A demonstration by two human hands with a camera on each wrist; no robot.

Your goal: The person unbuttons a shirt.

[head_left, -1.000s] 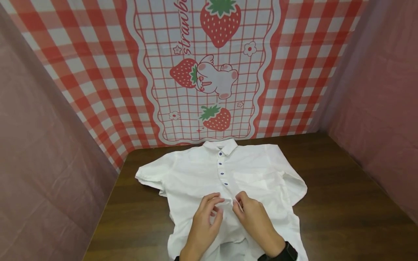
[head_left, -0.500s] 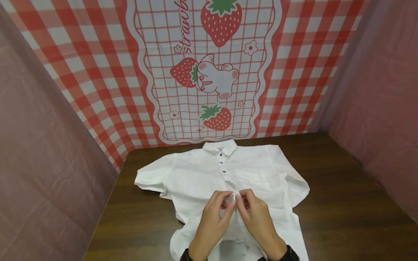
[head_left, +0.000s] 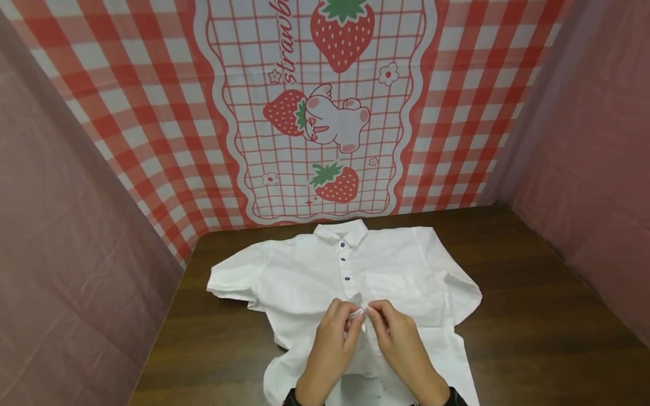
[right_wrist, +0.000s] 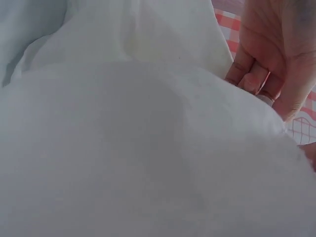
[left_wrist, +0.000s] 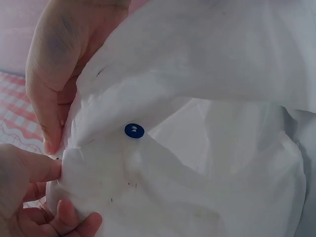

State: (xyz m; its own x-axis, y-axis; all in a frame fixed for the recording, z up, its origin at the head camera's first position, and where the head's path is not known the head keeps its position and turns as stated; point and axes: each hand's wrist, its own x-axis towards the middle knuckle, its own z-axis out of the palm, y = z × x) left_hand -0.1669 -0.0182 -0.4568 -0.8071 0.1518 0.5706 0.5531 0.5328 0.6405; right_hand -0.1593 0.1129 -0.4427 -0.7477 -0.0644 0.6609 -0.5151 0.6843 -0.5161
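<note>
A white short-sleeved shirt (head_left: 299,276) lies front up, collar (head_left: 341,230) toward the back wall. Dark blue buttons (head_left: 347,278) run down its upper placket. Below them, my left hand (head_left: 327,352) pinches a gathered bit of the front between thumb and fingers. From the other side my right hand (head_left: 406,344) pinches the same raised fold, the fingertips of both hands nearly meeting. Another blue button (left_wrist: 134,131) shows close up on the cloth in the left wrist view. Fabric fills most of the right wrist view and covers part of the fingers.
The shirt rests on a dark brown wooden table (head_left: 528,293). Behind it hangs a red and white checked cloth (head_left: 467,101) with strawberry prints. Pinkish drapes (head_left: 76,254) stand at both sides. Black bands (head_left: 454,398) are on both wrists.
My left hand has moved right and closed on the cloth beside the right hand. The pinched front is lifted into a fold, and the lowest visible placket button is now hidden.
</note>
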